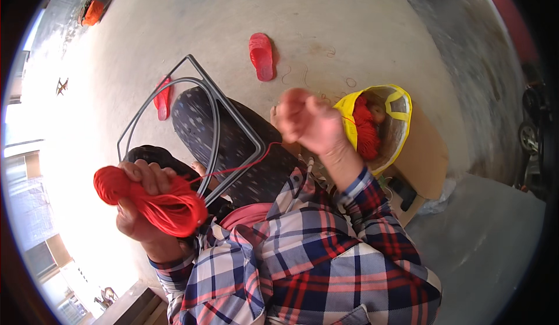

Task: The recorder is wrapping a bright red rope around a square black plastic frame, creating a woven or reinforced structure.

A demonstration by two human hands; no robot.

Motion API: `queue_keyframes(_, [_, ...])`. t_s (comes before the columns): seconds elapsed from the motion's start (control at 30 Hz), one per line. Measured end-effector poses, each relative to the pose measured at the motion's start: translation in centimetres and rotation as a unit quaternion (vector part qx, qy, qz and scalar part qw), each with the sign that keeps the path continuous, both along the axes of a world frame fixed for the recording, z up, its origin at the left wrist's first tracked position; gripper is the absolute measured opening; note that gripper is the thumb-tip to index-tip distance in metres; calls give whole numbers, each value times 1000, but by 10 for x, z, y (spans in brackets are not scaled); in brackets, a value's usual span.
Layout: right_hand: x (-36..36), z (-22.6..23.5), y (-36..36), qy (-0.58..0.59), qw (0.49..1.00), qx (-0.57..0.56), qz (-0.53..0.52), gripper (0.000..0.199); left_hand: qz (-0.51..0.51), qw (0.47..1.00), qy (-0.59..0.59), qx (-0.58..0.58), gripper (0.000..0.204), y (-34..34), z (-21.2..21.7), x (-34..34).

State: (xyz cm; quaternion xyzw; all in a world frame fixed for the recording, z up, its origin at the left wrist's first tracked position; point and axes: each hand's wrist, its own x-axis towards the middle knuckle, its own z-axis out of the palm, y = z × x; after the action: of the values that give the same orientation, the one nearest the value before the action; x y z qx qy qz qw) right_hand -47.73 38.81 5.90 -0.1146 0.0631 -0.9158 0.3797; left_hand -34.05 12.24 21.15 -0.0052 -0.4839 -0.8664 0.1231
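Note:
A bundle of red cord (169, 208) is gripped in my left hand (142, 191), its fingers wrapped round the middle of the loops. One red strand runs from the bundle across a grey metal frame (216, 112), which has an angular part and a curved part and leans over my legs. My right hand (311, 121) is raised beside a yellow bag (403, 130). Motion smears its fingers, so I cannot make out whether the strand passes through them. More red cord (367, 130) lies inside the bag.
Two red slippers, one (261, 57) ahead and one (163, 99) behind the frame, lie on the concrete floor (349, 22). Short red cord scraps are scattered near the bag. A cardboard piece (428, 156) and a dark object (402, 193) are at the right.

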Motion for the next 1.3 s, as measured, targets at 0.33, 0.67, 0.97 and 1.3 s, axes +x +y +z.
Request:
queue_keyframes(0.33, [-29,-186,44,-244,833,471,-156,11,114,958,-245,91,34,-26,-54,27])
queue_keyframes(0.67, [0,-322,66,11,611,779,-143,12,8,930,-301,209,8,-19,-86,35])
queue_keyframes(0.97, [-7,-260,32,350,315,880,-58,16,87,928,-312,183,8,-17,-82,50])
queue_keyframes(1.3, [-27,-231,43,529,174,825,99,19,89,909,-377,152,15,-19,-67,44])
